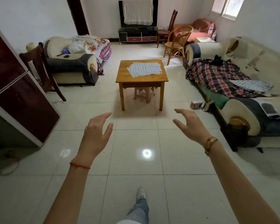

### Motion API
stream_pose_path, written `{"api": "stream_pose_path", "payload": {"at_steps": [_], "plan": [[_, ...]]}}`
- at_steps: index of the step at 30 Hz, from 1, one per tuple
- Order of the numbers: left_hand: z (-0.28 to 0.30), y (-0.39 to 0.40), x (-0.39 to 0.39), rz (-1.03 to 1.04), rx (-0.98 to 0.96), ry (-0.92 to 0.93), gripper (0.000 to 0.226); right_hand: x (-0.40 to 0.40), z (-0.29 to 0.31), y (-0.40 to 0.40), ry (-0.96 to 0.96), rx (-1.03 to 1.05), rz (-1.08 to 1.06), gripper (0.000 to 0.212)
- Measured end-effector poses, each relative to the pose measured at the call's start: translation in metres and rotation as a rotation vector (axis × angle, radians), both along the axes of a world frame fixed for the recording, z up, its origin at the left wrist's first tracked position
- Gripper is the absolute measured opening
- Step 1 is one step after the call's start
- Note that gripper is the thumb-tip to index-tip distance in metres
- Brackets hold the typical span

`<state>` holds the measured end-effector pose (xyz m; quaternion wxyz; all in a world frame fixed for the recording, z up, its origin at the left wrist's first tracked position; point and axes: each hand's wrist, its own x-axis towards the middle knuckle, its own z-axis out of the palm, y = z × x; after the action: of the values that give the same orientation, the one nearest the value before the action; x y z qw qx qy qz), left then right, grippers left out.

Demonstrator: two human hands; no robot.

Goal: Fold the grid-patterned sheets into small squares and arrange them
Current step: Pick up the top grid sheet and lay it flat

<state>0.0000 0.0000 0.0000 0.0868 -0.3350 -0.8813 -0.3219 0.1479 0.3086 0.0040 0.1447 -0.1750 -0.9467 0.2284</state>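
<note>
The grid-patterned sheets (144, 69) are lying in a loose, fanned-out pile on top of a small wooden table (162, 76) in the middle of the room, unfolded from what I can see. There's also another grid-patterned piece (250, 85) over on the right sofa (255, 62), lying on a plaid blanket (217, 76), well apart from the table pile.

Both arms are stretched out in front, nowhere near the table. The left hand (95, 135) has its fingers spread and relaxed, holding nothing, with a red string (79, 165) round the wrist. The right hand (191, 125) is the same deal: fingers apart, slightly bent, nothing in it, with a gold watch (210, 143) on the wrist.

A plastic stool (143, 93) is tucked under the table. Down at the bottom you can see one leg in jeans with a white shoe (141, 194) on the shiny white tile floor (136, 159).

Further out: another sofa (71, 65) on the left with piled-up bedding, a dark wooden chair (39, 68) beside it, a rattan chair (178, 41) past the table, and a TV stand (137, 34) against the far wall with a white cloth (137, 12) draped over the screen. A small box (196, 104) sits on the floor just beside the right sofa.
</note>
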Motion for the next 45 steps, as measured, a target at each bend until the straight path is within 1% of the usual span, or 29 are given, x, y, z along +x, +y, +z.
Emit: {"api": "stream_pose_path", "payload": {"at_steps": [4,9,17,24,29,39,45], "plan": [[-0.004,0.025,-0.061,0.012,-0.006,-0.03,0.042,-0.062,0.003,0.023,-0.012,-0.044,-0.009,0.047],[-0.004,0.067,-0.138,0.013,-0.044,-0.06,0.044,-0.135,0.004,0.057,0.009,-0.041,-0.037,0.047],[-0.01,0.128,-0.218,-0.061,-0.064,-0.11,0.044,-0.199,-0.019,0.104,-0.043,-0.081,-0.098,0.048],[-0.031,0.179,-0.281,-0.06,-0.096,-0.166,0.044,-0.269,-0.046,0.149,-0.115,-0.135,-0.122,0.047],[-0.034,0.235,-0.346,-0.03,-0.103,-0.159,0.043,-0.346,-0.051,0.208,-0.118,-0.14,-0.072,0.048],[-0.015,0.374,-0.494,0.085,-0.089,-0.143,0.043,-0.51,-0.031,0.351,-0.058,-0.154,-0.03,0.045],[-0.023,0.425,-0.556,0.11,-0.08,-0.183,0.043,-0.585,-0.037,0.404,-0.072,-0.159,0.018,0.043]]}}
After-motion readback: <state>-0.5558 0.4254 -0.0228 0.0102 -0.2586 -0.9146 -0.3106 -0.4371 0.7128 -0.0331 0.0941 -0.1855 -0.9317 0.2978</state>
